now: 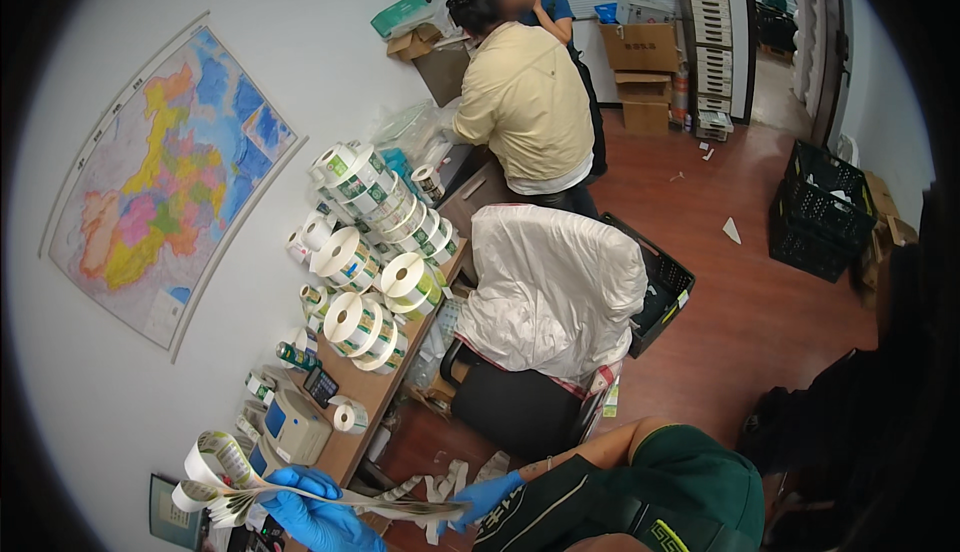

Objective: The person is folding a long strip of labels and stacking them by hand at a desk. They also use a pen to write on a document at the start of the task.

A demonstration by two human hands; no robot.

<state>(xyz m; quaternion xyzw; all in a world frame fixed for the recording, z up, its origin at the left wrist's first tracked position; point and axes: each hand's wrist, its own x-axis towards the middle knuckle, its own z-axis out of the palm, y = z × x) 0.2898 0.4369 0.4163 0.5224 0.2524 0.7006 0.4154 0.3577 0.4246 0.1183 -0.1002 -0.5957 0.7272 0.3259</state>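
In a blue glove, my left hand closes around a folded strip of printed labels, whose loose end curls into a loop beyond my fingers. The strip runs across, seen almost edge-on, to my right hand, also blue-gloved and closed at its other end. That hand's fingertips are partly hidden by the strip. Closest to my left hand on the desk is a white and blue label printer. Beside it lie a small label roll and a dark calculator.
Stacked label rolls crowd the desk along the wall. A chair with a white cover stands beside it, near a black crate. Paper strips litter the floor below. Two people stand at the back; more black crates are at right.
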